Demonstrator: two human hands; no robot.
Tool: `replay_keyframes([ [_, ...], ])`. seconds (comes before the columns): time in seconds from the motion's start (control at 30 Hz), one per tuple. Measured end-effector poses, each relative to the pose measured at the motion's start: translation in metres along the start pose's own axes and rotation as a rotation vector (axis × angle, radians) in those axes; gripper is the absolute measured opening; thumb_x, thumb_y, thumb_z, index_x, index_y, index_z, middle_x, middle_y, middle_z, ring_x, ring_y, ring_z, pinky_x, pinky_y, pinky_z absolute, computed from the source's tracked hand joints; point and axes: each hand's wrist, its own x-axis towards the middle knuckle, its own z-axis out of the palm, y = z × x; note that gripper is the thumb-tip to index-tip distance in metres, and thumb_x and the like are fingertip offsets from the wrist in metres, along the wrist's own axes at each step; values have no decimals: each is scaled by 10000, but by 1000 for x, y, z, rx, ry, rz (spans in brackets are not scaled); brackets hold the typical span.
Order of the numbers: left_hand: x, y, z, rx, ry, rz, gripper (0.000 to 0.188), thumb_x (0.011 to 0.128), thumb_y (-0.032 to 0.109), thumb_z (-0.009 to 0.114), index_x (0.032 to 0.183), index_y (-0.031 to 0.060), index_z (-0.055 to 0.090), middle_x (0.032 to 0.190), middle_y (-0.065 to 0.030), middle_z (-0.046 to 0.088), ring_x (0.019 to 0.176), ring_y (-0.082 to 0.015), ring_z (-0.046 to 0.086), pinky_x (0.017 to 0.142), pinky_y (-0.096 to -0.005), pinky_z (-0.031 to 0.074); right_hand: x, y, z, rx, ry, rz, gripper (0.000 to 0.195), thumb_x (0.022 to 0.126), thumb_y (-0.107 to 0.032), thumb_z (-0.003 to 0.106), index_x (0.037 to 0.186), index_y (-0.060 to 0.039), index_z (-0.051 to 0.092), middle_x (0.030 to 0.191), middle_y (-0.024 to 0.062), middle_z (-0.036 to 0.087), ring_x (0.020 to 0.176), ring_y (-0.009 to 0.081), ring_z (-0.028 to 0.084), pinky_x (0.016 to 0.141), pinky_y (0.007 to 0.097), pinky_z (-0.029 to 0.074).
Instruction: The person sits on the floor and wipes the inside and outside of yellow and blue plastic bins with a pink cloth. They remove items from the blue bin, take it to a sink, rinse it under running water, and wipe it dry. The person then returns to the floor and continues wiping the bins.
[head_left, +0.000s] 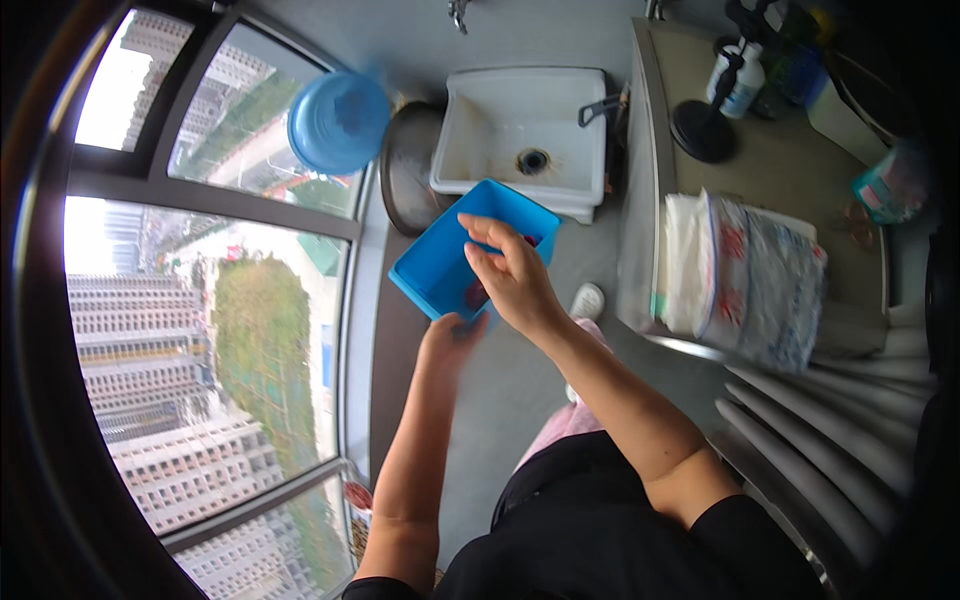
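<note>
A blue rectangular plastic bin (442, 259) is held up in front of me, tilted, with its opening facing me. My left hand (452, 339) grips its near rim, the thumb along the edge and the other fingers mostly hidden. Over the opening hovers my right hand (516, 279), fingers extended and a little apart, with nothing visible in it. Some small dark-red things (475, 293) lie inside the bin, partly covered by my right hand; what they are is too blurred to tell.
Beyond the bin stands a white utility sink (517, 135) with a dark drain. Left of it are a round metal lid or pan (416, 172) and a blue plastic basin (337, 124). Windows line the left. On the right, a counter (780, 172) carries packed plastic bags (757, 277) and bottles (742, 79).
</note>
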Motion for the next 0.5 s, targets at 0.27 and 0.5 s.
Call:
replay_keyframes([
  [0.27,132,104,100,-101,78,-159,673,763,-124,413,1359,17,133,1259,-291,268,1078,-503,430,824,-495,583,243,41,-3,-19,370,-127,314,958,-109,472,1248,-12,543,1210,147,606,1116,198,589,927,283,455],
  [0.5,223,187,175,36,102,-145,639,785,-92,422,1335,-3,109,1221,-306,295,1043,-500,469,789,-489,596,399,81,-29,-388,423,-182,365,868,-181,549,1183,0,578,1099,206,627,1046,340,595,913,402,468],
])
